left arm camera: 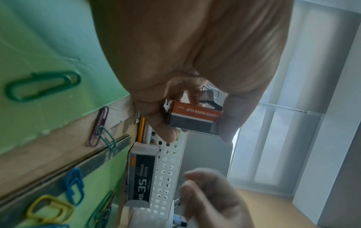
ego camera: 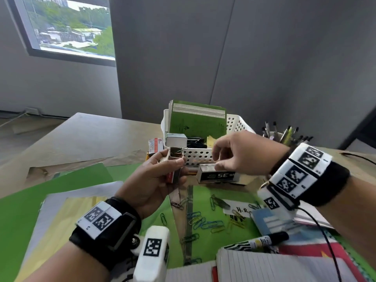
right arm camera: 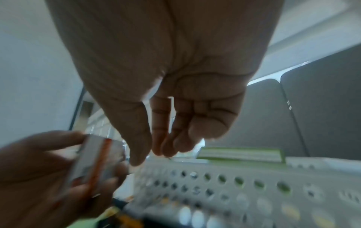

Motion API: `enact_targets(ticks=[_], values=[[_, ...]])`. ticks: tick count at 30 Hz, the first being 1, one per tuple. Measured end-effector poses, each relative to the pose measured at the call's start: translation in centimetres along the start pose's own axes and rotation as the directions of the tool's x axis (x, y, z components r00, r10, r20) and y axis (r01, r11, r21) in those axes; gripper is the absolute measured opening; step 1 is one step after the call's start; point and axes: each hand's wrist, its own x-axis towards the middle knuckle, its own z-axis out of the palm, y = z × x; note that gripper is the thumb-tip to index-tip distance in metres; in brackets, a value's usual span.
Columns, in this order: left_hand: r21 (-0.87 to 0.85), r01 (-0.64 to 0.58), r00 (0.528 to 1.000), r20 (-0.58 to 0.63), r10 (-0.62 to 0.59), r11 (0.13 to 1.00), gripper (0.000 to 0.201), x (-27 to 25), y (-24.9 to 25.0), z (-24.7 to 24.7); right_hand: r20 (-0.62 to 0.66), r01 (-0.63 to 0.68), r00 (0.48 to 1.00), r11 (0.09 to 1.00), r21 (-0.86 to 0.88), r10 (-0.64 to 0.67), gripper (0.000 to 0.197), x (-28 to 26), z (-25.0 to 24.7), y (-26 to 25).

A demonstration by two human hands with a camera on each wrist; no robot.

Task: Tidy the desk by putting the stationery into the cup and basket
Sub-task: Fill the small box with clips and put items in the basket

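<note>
Left hand (ego camera: 151, 180) grips a small orange and grey paper clip box (left arm camera: 194, 118), flap up, a binder clip poking out of its open top, held just in front of the white basket (ego camera: 200, 156). Right hand (ego camera: 242, 153) hovers beside it, fingers loosely bent toward the thumb; whether they pinch anything, cannot tell. In the basket: a green notebook (ego camera: 196, 122) standing against the back wall, a small grey box (ego camera: 176, 139), black clips and yellow notes. A staples box (ego camera: 216, 176) lies on the desk touching the basket's front wall. Far right, the cup (ego camera: 279, 136) holds a bunch of pens. Loose paper clips (ego camera: 205, 221) are scattered over the green folder, and a black marker (ego camera: 262, 240) lies near an open notebook.
</note>
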Motion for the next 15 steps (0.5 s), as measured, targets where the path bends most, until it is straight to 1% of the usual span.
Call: enact_targets(ticks=[1,2,3,4,6,8,10,12,14,15], values=[[0.001,0.001,1.0,0.002,-0.001,1.0,0.071,0.0,0.0,0.0,0.118,-0.019,0.993,1.0,-0.015,0.021,0.023,-1.1,0.9,-0.6],[0.005,0.004,1.0,0.004,-0.004,1.0,0.068,0.0,0.0,0.1,0.233,-0.036,0.971,0.998,-0.059,0.049,0.032,-1.8,1.8,-0.9],[0.009,0.01,1.0,0.007,-0.01,1.0,0.066,0.1,0.0,0.1,0.315,-0.032,0.947,0.992,-0.12,0.068,0.039,-2.4,2.7,-1.1],[0.012,0.017,1.0,0.013,-0.017,1.0,0.065,0.0,0.0,0.1,0.354,-0.012,0.932,0.983,-0.181,0.077,0.042,-2.5,3.6,-1.0],[0.012,0.035,0.999,0.041,-0.035,0.999,0.072,0.0,0.0,0.1,0.343,0.025,0.937,0.97,-0.243,0.062,0.037,-2.2,4.7,-1.0],[0.009,0.049,0.996,0.07,-0.05,0.999,0.083,-0.1,0.1,0.0,0.313,0.055,0.949,0.964,-0.258,0.029,0.032,-1.4,5.4,-1.2],[0.012,0.057,0.995,0.077,-0.058,0.998,0.087,-0.1,0.1,-0.1,0.308,0.112,0.951,0.958,-0.265,-0.026,0.027,-0.8,5.7,-1.7],[0.012,0.069,0.995,0.074,-0.069,0.998,0.084,-0.2,0.1,-0.1,0.315,0.167,0.946,0.954,-0.249,-0.083,0.027,-0.4,5.8,-2.0],[0.011,0.082,0.994,0.069,-0.083,0.997,0.073,-0.3,0.1,-0.1,0.333,0.183,0.938,0.957,-0.224,-0.101,0.023,-0.1,5.7,-2.1],[0.014,0.088,0.994,0.066,-0.088,0.996,0.066,-0.3,0.1,0.0,0.346,0.169,0.934,0.965,-0.199,-0.092,0.021,0.0,5.6,-2.1]])
